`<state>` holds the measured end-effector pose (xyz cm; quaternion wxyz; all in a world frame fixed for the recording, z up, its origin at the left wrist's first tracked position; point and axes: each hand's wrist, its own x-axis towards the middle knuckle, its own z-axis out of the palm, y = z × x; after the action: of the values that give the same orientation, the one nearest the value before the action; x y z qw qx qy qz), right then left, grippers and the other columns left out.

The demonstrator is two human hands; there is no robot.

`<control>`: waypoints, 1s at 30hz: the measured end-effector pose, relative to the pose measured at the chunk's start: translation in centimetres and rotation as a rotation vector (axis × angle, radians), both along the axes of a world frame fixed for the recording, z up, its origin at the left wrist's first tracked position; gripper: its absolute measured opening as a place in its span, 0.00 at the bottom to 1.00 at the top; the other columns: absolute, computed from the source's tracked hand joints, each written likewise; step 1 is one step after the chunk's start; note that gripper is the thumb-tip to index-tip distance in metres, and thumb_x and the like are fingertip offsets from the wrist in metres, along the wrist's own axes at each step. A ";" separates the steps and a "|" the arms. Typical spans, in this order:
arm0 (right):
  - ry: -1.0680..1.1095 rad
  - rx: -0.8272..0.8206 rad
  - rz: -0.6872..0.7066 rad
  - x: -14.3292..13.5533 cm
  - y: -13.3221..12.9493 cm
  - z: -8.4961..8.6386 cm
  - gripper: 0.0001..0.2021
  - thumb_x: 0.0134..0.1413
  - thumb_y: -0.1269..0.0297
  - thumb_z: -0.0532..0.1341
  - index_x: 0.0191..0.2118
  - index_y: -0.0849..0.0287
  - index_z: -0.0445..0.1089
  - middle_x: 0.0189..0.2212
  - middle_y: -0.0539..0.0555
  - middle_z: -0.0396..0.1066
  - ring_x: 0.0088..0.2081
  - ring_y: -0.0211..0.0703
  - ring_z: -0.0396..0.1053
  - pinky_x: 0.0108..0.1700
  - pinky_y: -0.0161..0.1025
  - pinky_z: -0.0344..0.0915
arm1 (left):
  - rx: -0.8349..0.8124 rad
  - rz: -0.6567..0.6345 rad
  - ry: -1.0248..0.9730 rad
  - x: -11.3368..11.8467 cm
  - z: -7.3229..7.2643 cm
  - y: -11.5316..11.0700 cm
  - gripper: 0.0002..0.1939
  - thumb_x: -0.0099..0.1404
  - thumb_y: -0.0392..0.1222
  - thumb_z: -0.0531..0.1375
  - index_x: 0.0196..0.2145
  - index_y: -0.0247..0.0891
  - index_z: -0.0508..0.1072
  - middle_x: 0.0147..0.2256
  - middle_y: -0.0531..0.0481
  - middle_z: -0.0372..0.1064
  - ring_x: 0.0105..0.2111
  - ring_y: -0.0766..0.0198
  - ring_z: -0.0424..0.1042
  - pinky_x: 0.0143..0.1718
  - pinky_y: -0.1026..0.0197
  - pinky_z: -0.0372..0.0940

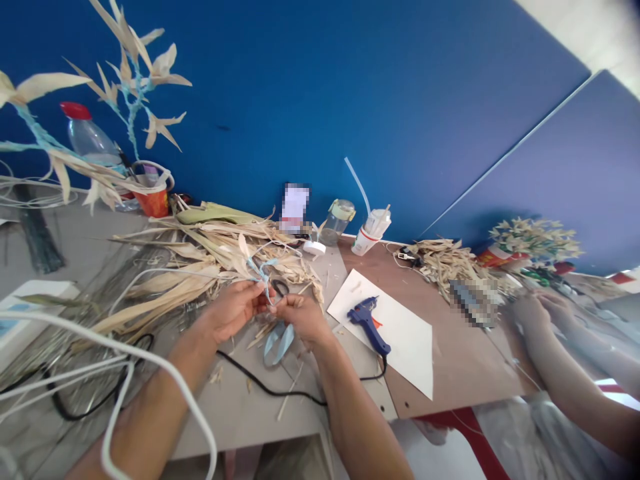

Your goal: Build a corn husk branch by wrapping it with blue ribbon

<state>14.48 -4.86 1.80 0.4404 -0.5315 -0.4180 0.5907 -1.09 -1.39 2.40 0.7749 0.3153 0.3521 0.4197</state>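
Observation:
My left hand (239, 308) is closed in a pinch on a small stem wrapped in light blue tape (259, 270). Dried husk petals and white wire rise from this stem. Close beside it, my right hand (304, 319) pinches the blue tape at the stem's lower end. A loose loop of that blue tape (279, 343) hangs below the fingers. Just behind my right fingertips lies a dark ring (280, 287), perhaps a scissors handle. Dried corn husks (200, 247) are heaped beyond both hands.
A blue glue gun (370, 323) rests on a white sheet (417, 357); its black cord passes under my right arm. White wire (165, 363) loops at the left. Finished husk branches (133, 100), a phone (295, 207), a jar (337, 223) and a cup (371, 232) stand behind. Another person's hands (537, 313) work at right.

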 end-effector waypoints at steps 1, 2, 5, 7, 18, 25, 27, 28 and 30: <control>0.001 -0.009 0.004 0.1 0.1 0.0 0.12 0.32 0.60 0.72 0.18 0.60 0.69 0.15 0.44 0.63 0.20 0.31 0.54 0.25 0.32 0.52 | 0.006 -0.025 -0.025 -0.1 0.0 0.0 0.03 0.59 0.33 0.65 0.28 0.30 0.77 0.28 0.42 0.76 0.26 0.63 0.74 0.30 0.62 0.71; 0.003 -0.016 0.009 0.2 0.1 0.0 0.13 0.31 0.59 0.72 0.18 0.60 0.69 0.14 0.43 0.63 0.19 0.31 0.53 0.25 0.32 0.51 | 0.007 -0.048 -0.047 -0.2 0.1 0.1 0.03 0.58 0.33 0.65 0.29 0.29 0.78 0.28 0.42 0.76 0.27 0.63 0.74 0.31 0.62 0.71; 0.002 -0.025 0.021 0.4 0.3 -0.1 0.14 0.30 0.58 0.73 0.17 0.59 0.68 0.14 0.43 0.61 0.19 0.31 0.53 0.24 0.32 0.50 | -0.003 -0.091 -0.065 -0.4 0.3 0.0 0.03 0.57 0.34 0.66 0.30 0.30 0.78 0.28 0.43 0.76 0.27 0.63 0.75 0.32 0.62 0.72; 0.002 -0.019 0.029 0.4 0.4 -0.2 0.13 0.31 0.59 0.72 0.17 0.59 0.68 0.14 0.44 0.62 0.19 0.31 0.54 0.24 0.33 0.51 | -0.019 -0.099 -0.035 -0.5 0.4 0.0 0.03 0.57 0.34 0.66 0.31 0.31 0.78 0.28 0.43 0.76 0.27 0.63 0.75 0.31 0.62 0.72; -0.458 0.132 0.043 0.3 0.1 -0.3 0.12 0.46 0.62 0.65 0.18 0.59 0.68 0.15 0.44 0.62 0.21 0.32 0.56 0.24 0.31 0.51 | 0.050 -0.008 0.224 -0.1 0.1 -0.1 0.11 0.55 0.44 0.69 0.27 0.35 0.74 0.28 0.46 0.76 0.24 0.62 0.74 0.29 0.59 0.72; -0.564 0.153 0.073 0.3 0.0 0.1 0.14 0.47 0.61 0.65 0.17 0.58 0.64 0.15 0.44 0.60 0.21 0.33 0.56 0.24 0.33 0.50 | 0.041 -0.023 0.290 0.0 0.3 -0.4 0.11 0.55 0.45 0.68 0.29 0.37 0.72 0.30 0.46 0.76 0.25 0.58 0.76 0.30 0.55 0.73; -0.599 0.145 0.082 0.2 0.0 0.4 0.16 0.47 0.60 0.65 0.16 0.57 0.62 0.15 0.43 0.58 0.21 0.33 0.55 0.24 0.33 0.49 | 0.030 -0.016 0.301 0.0 0.3 -0.4 0.10 0.56 0.45 0.67 0.30 0.38 0.72 0.29 0.47 0.76 0.25 0.58 0.76 0.29 0.55 0.73; -0.612 0.137 0.085 0.2 -0.1 0.6 0.17 0.47 0.59 0.65 0.16 0.57 0.61 0.14 0.43 0.57 0.20 0.33 0.55 0.24 0.33 0.48 | 0.025 -0.010 0.302 0.0 0.3 -0.4 0.10 0.57 0.44 0.67 0.29 0.38 0.71 0.28 0.47 0.76 0.24 0.58 0.76 0.29 0.55 0.73; -0.611 0.121 0.103 0.2 -0.1 0.8 0.17 0.47 0.58 0.65 0.15 0.58 0.61 0.14 0.43 0.56 0.20 0.33 0.54 0.24 0.34 0.48 | 0.020 -0.002 0.304 0.0 0.4 -0.3 0.09 0.56 0.43 0.68 0.29 0.38 0.71 0.27 0.47 0.76 0.23 0.58 0.76 0.28 0.56 0.72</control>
<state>14.70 -5.00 2.61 0.2947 -0.6354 -0.5917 0.3992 -1.10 -1.72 2.78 0.7097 0.3833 0.4610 0.3699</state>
